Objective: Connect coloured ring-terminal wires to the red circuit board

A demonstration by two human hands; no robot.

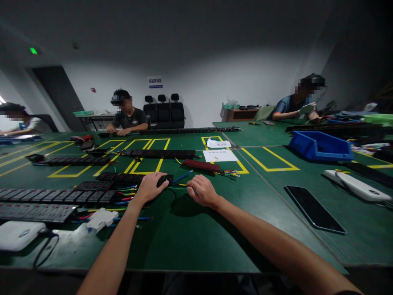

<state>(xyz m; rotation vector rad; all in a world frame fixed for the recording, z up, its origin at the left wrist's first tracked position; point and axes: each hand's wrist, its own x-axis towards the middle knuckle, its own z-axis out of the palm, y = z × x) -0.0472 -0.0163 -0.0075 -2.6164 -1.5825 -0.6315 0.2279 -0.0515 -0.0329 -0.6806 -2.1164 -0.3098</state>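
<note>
My left hand (151, 187) is closed over the right end of a black socket strip (123, 178) that lies on the green table (245, 229). Blue, yellow and green wires stick out of that end. To the right of it, my right hand (202, 190) has its fingers pinched on the tip of the yellow wire (182, 185). The blue wire (183, 176) runs free above it, ending in a metal ring lug. A dark red strip (200, 165) with several coloured wires lies just beyond my right hand.
More socket strips (58, 196) lie at left, beside a white connector piece (101, 219) and a white power bank (21, 235). At right are a phone (315, 209), another white device (357, 185) and a blue bin (321, 148). Three co-workers sit around the table.
</note>
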